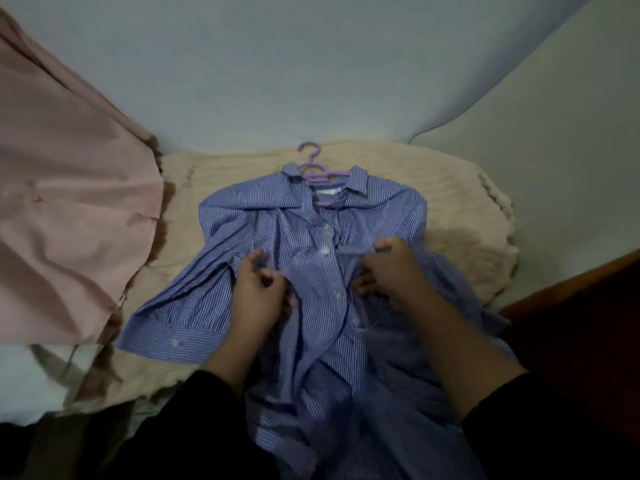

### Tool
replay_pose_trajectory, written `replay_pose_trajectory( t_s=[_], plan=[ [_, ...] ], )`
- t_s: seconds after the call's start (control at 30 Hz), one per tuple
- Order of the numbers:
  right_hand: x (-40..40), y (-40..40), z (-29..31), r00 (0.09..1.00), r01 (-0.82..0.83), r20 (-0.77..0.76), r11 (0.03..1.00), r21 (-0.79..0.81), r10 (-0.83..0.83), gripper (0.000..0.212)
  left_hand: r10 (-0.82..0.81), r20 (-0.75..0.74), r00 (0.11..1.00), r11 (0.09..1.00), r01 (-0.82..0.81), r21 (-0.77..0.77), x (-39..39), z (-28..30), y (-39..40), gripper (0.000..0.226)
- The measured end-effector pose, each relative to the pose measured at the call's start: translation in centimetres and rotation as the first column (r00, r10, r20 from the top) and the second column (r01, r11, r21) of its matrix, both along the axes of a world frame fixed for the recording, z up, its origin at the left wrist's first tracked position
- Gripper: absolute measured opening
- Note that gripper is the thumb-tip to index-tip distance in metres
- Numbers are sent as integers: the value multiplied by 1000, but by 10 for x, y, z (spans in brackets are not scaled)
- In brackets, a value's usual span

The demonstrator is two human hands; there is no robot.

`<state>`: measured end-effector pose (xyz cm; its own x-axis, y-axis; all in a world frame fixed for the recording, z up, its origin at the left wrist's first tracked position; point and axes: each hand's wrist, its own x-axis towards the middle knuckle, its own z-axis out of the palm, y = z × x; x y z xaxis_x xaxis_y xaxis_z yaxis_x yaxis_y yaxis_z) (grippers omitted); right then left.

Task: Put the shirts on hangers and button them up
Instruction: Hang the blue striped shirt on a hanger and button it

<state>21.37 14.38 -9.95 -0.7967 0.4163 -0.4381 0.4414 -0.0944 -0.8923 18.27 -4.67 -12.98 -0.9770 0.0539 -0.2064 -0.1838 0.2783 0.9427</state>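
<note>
Both grips pinch striped shirt (311,271), label unreadable.

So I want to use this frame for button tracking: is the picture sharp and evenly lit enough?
Head view: dim, flat light, soft overall; the wide lens bends the wall edges; both hands, left and right, look slightly blurred on the striped shirt; its buttons show only as pale smudges; the purple hanger reads clearly.
</note>
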Motion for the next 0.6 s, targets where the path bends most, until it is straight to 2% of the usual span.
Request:
replay_pose_trajectory(
  t_s=[0.07,0.17,0.23,0.3,0.37,0.47,0.53,0.6],
  plan=[
    [-16,12,11,997,53,-51,989,-141,-61,30,86,-30,996,993,-84,84,-20,4,3,44],
    [-43,25,24,987,56,-133,962,-266,-94,25,103,-165,981,994,-107,-13,-55,16,13,46],
    [-60,31,29,979,101,-142,953,-286,-147,25,85,-214,973,993,-99,-56,-75,24,22,45],
    [-71,35,22,982,107,-132,978,-179,-131,32,20,-228,973,992,-47,-115,-86,27,30,45],
    [-69,38,11,991,28,-129,1000,6,-27,44,-64,-183,981,989,38,-140,-88,24,35,50],
    [-47,35,2,982,-62,-152,946,319,116,56,-132,-129,983,985,115,-131,-72,21,37,59],
    [-28,27,-1,960,-31,-232,886,462,154,56,-117,-210,971,984,85,-154,-56,21,37,61],
    [-7,12,-3,934,70,-324,817,572,147,54,-79,-360,930,986,20,-167,-37,23,37,55]
  ],
)
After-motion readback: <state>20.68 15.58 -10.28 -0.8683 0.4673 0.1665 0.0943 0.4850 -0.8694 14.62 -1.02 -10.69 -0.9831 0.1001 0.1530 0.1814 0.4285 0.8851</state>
